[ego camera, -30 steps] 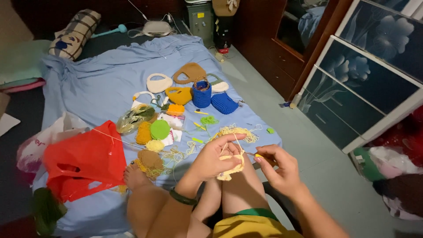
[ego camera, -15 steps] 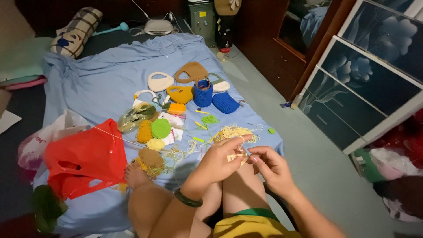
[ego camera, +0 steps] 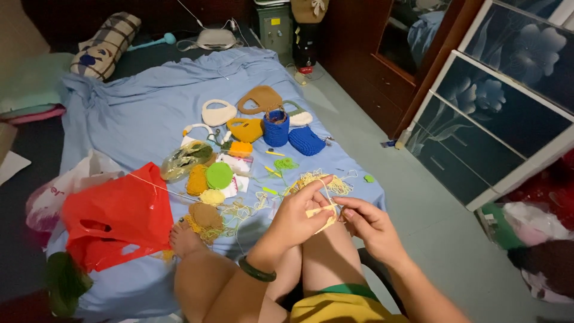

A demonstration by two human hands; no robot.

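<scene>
Head view: a pale yellow crochet piece (ego camera: 321,215) is pinched between both hands over the knees, the left hand (ego camera: 299,214) curled around it and the right hand (ego camera: 369,222) gripping its edge. Loose yarn (ego camera: 323,182) lies just beyond on the blue sheet (ego camera: 137,113), near a red bag (ego camera: 113,218).

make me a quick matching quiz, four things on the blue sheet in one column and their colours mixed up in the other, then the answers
Things:
1. plastic bag
2. round flat crochet disc
3. small crochet basket
4. piece between both hands

Colours:
A. pale yellow
B. blue
C. red
D. green

Pairs: 1-C, 2-D, 3-B, 4-A
</scene>
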